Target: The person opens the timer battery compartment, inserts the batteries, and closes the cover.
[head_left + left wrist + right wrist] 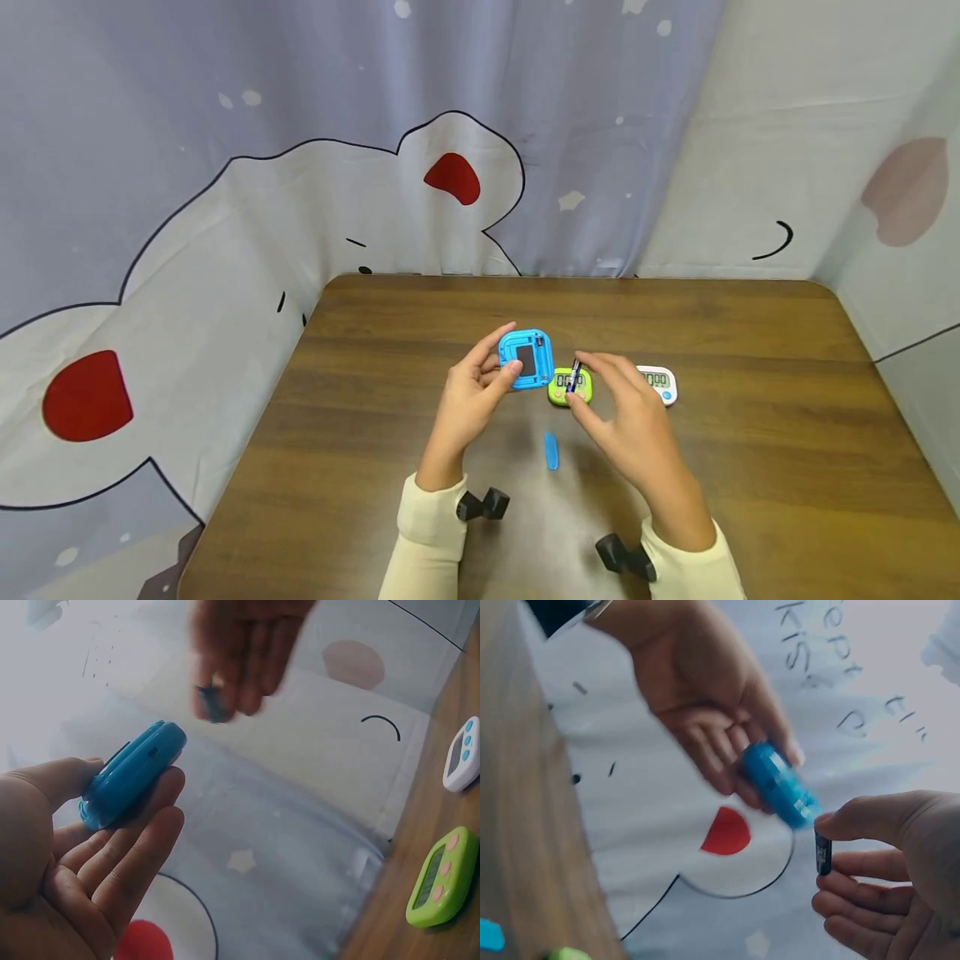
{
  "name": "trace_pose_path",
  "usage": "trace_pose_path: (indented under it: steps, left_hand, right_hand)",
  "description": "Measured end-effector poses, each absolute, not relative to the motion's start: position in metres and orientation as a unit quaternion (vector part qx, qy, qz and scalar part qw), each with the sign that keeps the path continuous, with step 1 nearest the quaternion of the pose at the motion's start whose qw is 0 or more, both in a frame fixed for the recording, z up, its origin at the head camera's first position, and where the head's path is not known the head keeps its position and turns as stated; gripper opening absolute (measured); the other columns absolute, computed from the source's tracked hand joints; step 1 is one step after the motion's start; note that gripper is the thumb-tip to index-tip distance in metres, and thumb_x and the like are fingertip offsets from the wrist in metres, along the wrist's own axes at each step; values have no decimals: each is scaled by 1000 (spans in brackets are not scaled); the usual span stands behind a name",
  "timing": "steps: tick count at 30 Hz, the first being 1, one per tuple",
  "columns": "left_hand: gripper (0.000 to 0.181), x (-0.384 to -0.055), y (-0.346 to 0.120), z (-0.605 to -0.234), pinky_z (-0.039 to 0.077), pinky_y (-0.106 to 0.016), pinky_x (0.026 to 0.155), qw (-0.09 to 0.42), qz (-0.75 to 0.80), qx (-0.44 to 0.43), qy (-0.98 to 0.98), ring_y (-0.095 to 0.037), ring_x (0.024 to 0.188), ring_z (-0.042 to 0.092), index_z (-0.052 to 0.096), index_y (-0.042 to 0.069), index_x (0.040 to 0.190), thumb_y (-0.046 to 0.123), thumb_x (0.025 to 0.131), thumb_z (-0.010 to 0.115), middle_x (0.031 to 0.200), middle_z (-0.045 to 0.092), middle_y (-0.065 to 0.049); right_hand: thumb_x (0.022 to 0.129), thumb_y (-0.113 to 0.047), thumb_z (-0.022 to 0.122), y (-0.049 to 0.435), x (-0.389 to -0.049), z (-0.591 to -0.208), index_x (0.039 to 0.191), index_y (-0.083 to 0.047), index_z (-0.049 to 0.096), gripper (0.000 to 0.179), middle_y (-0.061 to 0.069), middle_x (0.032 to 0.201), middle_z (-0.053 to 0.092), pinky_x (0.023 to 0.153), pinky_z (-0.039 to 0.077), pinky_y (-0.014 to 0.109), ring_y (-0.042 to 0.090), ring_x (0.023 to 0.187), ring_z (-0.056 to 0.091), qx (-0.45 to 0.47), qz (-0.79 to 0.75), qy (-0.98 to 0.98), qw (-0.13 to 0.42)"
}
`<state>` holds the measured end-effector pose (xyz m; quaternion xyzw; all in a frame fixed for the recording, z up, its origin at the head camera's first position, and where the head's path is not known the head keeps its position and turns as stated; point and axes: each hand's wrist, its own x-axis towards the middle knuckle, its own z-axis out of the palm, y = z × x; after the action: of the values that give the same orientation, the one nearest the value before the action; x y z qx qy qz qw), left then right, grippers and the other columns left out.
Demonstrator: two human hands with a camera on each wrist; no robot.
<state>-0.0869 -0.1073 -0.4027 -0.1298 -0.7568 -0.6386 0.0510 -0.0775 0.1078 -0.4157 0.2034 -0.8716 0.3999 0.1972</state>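
My left hand (pixel 467 398) grips a blue digital timer (pixel 545 367) by its edge, thumb on the back and fingers behind. The timer's back faces me with its battery slot uncovered. Between thumb and fingertips, my right hand (pixel 626 408) pinches a small dark battery (pixel 573 376), held upright a little to the right of the timer. In the right wrist view the battery (pixel 823 853) stands between thumb and fingers, close to the blue timer (pixel 776 784). Below the hands, a narrow blue battery cover (pixel 552 451) lies on the table.
A green timer (pixel 558 397) lies on the wooden table (pixel 360 467) behind the battery, partly hidden by it. A white timer (pixel 667 383) lies to its right, partly covered by my right hand. A printed curtain (pixel 585 125) hangs behind the table's far edge.
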Motion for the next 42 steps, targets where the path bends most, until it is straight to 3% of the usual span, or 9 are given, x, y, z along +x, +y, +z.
trace_pose_path:
  steps: [8, 14, 19, 25, 33, 38, 42]
  left_hand:
    - [49, -80, -101, -395, 59, -36, 73, 57, -630, -165, -757, -24, 88, 72, 48, 6, 142, 7, 96, 62, 105, 70, -20]
    - [49, -85, -100, -413, 59, -35, 74, 49, -632, -170, -755, -18, 88, 71, 50, 18, 143, 12, 96, 64, 106, 71, -14]
    - [50, -82, -99, -410, 59, -36, 75, 47, -631, -165, -756, -22, 89, 71, 49, 9, 143, 5, 95, 62, 106, 70, -18]
    - [50, -85, -102, -418, 59, -34, 73, 51, -636, -183, -748, -18, 88, 71, 49, 16, 144, 11, 96, 63, 105, 71, -11]
    - [50, -83, -102, -418, 59, -34, 72, 59, -644, -194, -737, -22, 87, 72, 49, 15, 144, 10, 96, 62, 105, 71, -12]
    - [49, -76, -99, -401, 59, -35, 72, 63, -639, -203, -739, -31, 87, 71, 48, 6, 142, 4, 96, 61, 106, 70, -18]
    - [47, -73, -98, -389, 59, -35, 70, 69, -635, -208, -740, -29, 86, 72, 47, -2, 141, 2, 95, 60, 105, 70, -21]
  right_hand:
    - [79, -12, 81, 102, -68, -398, 124, -7, 64, 49, 1, 123, 63, 102, 42, 26, 20, 113, 59, 265, 441, -817, 261]
    - [79, -12, 78, 95, -67, -392, 122, -5, 65, 45, 7, 122, 64, 103, 42, 27, 26, 113, 60, 276, 475, -774, 314]
    - [83, -15, 75, 95, -68, -392, 120, -2, 65, 40, 11, 120, 64, 102, 43, 27, 28, 111, 60, 301, 476, -762, 320]
    - [90, -24, 70, 97, -71, -395, 121, 0, 64, 40, 13, 120, 63, 104, 41, 29, 30, 111, 58, 327, 460, -761, 319]
    - [96, -32, 63, 98, -71, -397, 121, 0, 64, 40, 14, 119, 62, 105, 40, 29, 31, 111, 58, 346, 449, -759, 320]
    - [96, -29, 64, 97, -73, -396, 118, 2, 65, 39, 16, 118, 63, 105, 41, 31, 33, 110, 58, 353, 450, -752, 327]
    - [95, -30, 64, 98, -74, -395, 117, 1, 66, 38, 15, 118, 63, 109, 38, 37, 32, 112, 58, 348, 444, -758, 328]
